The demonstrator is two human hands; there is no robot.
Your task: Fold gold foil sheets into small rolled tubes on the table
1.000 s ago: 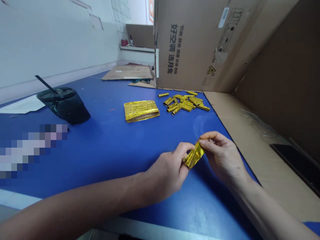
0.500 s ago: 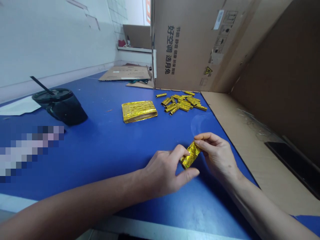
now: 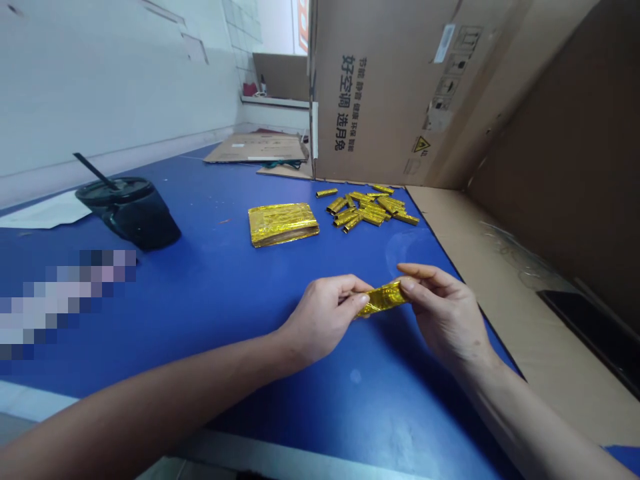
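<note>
A crumpled strip of gold foil (image 3: 384, 298) spans the gap between my hands, pinched at both ends. My left hand (image 3: 325, 313) grips one end between thumb and fingers, and my right hand (image 3: 443, 310) grips the other. Beyond them on the blue tabletop (image 3: 210, 287) lies a flat stack of gold foil sheets (image 3: 283, 224). To its right is a loose pile of several small rolled gold foil tubes (image 3: 367, 211). Neither hand touches the stack or the pile.
A dark tumbler with a lid and straw (image 3: 129, 212) stands at the left on white paper (image 3: 50, 213). A pixelated patch (image 3: 60, 300) covers something on the left. A cardboard box panel (image 3: 370, 87) rises behind the tubes, with tan cardboard (image 3: 505, 287) to the right.
The foil piece was bunched and is now drawn out longer and flatter between my hands. My left hand has moved back to the left, and my right hand has turned slightly.
</note>
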